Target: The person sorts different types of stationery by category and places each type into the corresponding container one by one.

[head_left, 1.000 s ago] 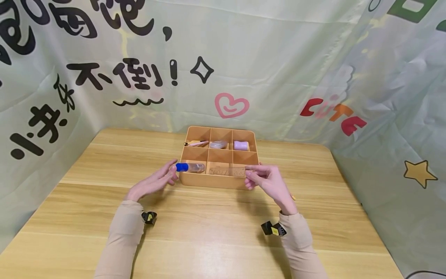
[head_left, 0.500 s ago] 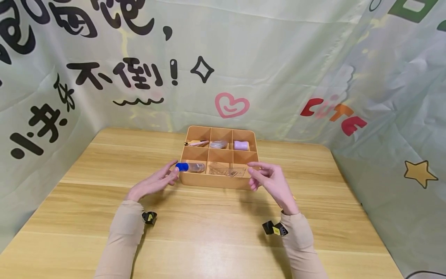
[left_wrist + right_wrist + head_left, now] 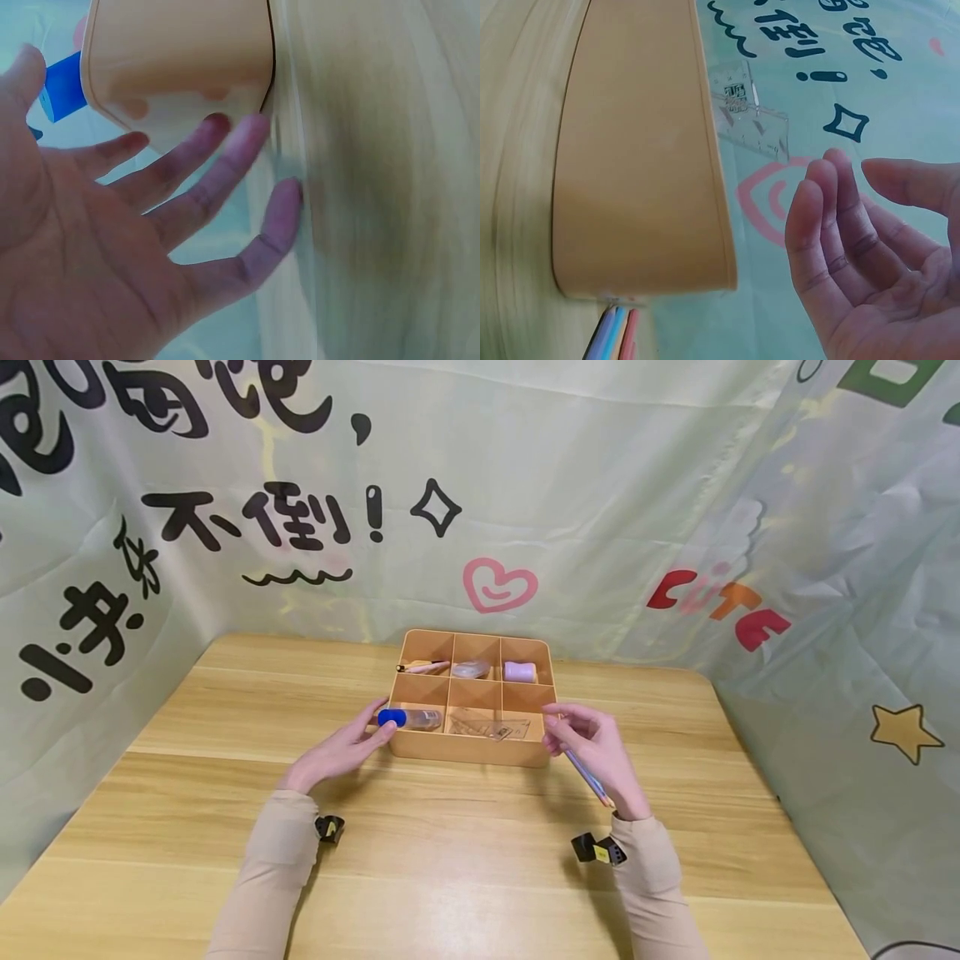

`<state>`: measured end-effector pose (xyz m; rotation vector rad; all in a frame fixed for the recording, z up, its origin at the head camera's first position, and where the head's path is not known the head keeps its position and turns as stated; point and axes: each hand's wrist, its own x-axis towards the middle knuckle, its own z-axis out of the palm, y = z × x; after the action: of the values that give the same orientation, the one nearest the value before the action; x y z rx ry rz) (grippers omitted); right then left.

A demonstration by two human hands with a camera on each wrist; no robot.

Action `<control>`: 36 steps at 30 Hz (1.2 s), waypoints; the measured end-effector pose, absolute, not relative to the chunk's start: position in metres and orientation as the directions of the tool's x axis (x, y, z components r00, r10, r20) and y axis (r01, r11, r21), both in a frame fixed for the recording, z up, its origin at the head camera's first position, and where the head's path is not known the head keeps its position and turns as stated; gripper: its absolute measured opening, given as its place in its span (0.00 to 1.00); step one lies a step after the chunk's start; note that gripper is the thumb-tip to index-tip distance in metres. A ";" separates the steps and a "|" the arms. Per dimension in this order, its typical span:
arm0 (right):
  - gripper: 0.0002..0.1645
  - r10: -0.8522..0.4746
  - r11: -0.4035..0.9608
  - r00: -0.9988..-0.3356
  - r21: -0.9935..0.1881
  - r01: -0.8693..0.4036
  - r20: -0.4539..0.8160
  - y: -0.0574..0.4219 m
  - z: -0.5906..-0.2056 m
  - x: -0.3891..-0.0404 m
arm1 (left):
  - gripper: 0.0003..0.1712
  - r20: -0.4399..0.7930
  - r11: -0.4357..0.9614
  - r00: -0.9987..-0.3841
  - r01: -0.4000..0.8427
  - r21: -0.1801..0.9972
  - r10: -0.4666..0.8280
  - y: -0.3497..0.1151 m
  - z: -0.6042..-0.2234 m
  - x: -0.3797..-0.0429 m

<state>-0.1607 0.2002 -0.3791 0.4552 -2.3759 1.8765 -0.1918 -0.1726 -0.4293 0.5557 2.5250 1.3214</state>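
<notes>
Fingers (image 3: 214, 191) of left hand (image 3: 339, 753) spread beside box (image 3: 468, 749), mid-frame, thumb near blue-capped bottle (image 3: 420, 719); right hand (image 3: 598, 752) fingers bent, thumb apart, just right of clear ruler (image 3: 510, 729) in box

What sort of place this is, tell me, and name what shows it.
Probably a screened-off desk corner, perhaps a makeshift filming booth: a wooden tabletop, printed cloth hung behind it and along both sides, and a compartmented organizer on top.
</notes>
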 end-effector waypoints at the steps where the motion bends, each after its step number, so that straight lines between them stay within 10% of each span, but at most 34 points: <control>1: 0.15 -0.184 0.210 -0.951 -0.936 -0.284 0.247 0.201 -0.380 -0.161 | 0.42 -0.019 0.512 -0.904 0.224 0.829 0.427 -0.172 -0.430 -0.193; 36: 0.17 -0.092 0.577 -0.976 -0.788 -0.214 0.198 0.240 -0.408 -0.167 | 0.46 0.140 0.516 -0.938 0.295 0.804 0.317 -0.150 -0.438 -0.194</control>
<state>-0.1675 0.2397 -0.4080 0.2607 -2.6679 1.3604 -0.1943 -0.1504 -0.4376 0.5472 2.7146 1.4320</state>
